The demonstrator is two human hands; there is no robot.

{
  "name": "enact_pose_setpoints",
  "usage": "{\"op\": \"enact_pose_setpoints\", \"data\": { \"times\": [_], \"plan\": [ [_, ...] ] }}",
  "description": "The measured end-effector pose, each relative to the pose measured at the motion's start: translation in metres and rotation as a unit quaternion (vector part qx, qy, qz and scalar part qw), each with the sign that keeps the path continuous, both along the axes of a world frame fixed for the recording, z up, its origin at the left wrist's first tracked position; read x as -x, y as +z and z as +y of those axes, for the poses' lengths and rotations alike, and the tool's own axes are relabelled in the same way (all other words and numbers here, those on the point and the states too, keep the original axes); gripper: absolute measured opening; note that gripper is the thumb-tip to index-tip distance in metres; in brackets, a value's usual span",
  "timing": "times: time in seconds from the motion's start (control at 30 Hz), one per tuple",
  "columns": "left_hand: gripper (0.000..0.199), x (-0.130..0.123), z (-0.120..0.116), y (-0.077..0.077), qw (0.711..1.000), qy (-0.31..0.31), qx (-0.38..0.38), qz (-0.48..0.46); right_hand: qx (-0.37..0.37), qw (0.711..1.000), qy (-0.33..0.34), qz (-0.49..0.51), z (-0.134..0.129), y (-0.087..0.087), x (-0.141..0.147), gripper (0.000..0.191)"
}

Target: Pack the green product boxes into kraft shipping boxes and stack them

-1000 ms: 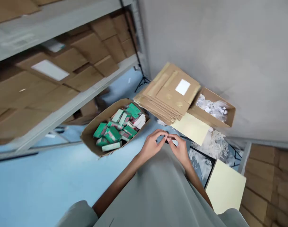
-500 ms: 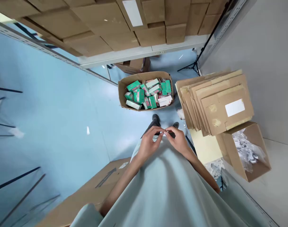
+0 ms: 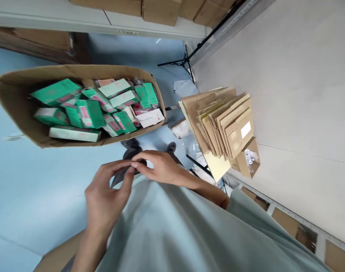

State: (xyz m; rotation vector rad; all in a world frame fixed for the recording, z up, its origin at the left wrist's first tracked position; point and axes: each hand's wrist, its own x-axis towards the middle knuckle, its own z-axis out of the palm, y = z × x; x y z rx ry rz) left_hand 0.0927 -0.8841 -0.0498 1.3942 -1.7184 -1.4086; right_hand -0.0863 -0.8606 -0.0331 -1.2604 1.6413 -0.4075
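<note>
Expect light, crushable green cartons point(image 3: 55, 91), best gripped by the edges, in the cardboard box point(image 3: 15, 105) beyond left hand point(image 3: 105, 194) and right hand point(image 3: 161, 167), curled with fingertips touching, perhaps pinching something too small to tell.

At ten o'clock, green cartons point(image 3: 95, 114) with pink panels and whitish sides, in a brown cardboard box point(image 3: 17, 107). Floor point(image 3: 25, 196) at eight, pale blue; tripod point(image 3: 186, 59) at twelve, black; wall point(image 3: 302, 75) at two, light grey; flattened cardboard point(image 3: 237, 141) at three, tan, white-labelled; shirt point(image 3: 172, 226) at six, grey-green.
</note>
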Motion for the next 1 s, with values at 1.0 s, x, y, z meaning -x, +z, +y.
{"op": "enact_pose_setpoints", "data": {
  "times": [1.0],
  "plan": [
    [0.022,-0.124,-0.130,-0.637,0.692,0.455,-0.560,0.029,-0.148,0.939,0.277,0.142,-0.295,-0.626,-0.117,0.063]
  ]
}}
